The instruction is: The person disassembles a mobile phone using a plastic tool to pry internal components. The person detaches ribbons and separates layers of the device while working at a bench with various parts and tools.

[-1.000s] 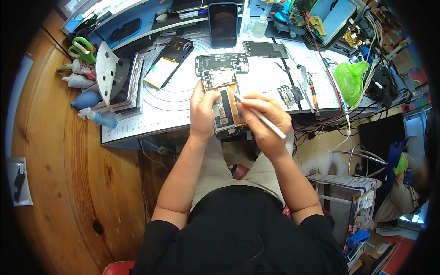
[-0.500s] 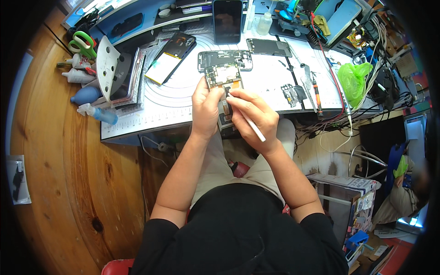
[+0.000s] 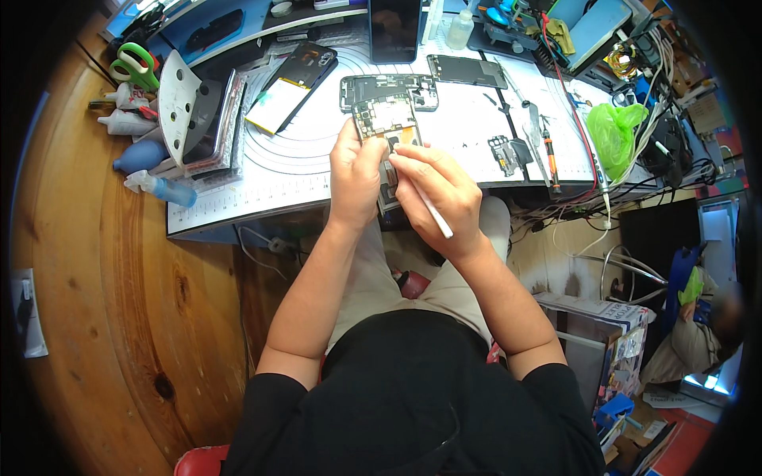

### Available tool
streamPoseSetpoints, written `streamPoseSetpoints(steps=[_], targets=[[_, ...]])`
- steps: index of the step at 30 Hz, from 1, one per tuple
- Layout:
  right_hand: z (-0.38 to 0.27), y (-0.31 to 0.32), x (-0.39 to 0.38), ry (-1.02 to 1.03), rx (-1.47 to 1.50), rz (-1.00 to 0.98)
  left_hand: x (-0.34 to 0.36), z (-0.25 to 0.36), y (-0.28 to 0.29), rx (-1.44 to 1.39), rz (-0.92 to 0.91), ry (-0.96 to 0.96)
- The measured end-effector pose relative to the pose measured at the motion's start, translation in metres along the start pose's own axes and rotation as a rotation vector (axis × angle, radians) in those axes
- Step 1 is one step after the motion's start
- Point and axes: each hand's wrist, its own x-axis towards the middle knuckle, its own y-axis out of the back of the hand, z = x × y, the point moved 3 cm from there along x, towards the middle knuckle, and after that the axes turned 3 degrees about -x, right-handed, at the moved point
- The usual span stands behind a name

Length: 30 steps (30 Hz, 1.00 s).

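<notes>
My left hand [image 3: 357, 174] is closed round the left edge of an opened phone [image 3: 386, 113], with the thumb on its face. Bare circuit boards and orange flex cables show on the phone, which is held at the front edge of the bench. My right hand [image 3: 443, 198] pinches a slim white pen-like tool [image 3: 438, 216] whose rear end points down and right. The tool's working tip is hidden behind my fingers, at the lower half of the phone. Just beyond the phone lies another opened phone housing [image 3: 361, 83] on the white mat.
A dark phone [image 3: 394, 32] stands upright at the back. Loose phone parts [image 3: 508, 155] and an orange-black screwdriver [image 3: 549, 159] lie right, near a green plastic bag [image 3: 613, 135] and cables. Left are green-handled scissors [image 3: 135, 67], a spray bottle [image 3: 167, 190] and a blue blower [image 3: 141, 156].
The whole view has shifted slightly. Both hands keep hold of the phone and the white tool, with only a small shift of the right fingers.
</notes>
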Motion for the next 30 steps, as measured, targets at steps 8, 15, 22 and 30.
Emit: streamPoseSetpoints(steps=[8,15,22,30], targets=[[-0.005,0.005,-0.007,-0.066,-0.018,-0.030,0.000,0.000,-0.002,-0.024,-0.021,0.053],[-0.006,0.008,-0.015,-0.080,-0.016,-0.044,0.000,-0.002,-0.001,-0.058,-0.036,0.049],[-0.008,0.012,-0.025,-0.095,-0.017,-0.069,-0.001,0.001,-0.004,-0.051,-0.042,0.046],[-0.015,0.018,-0.034,-0.093,0.007,-0.084,-0.002,0.001,-0.007,-0.055,-0.028,0.029]])
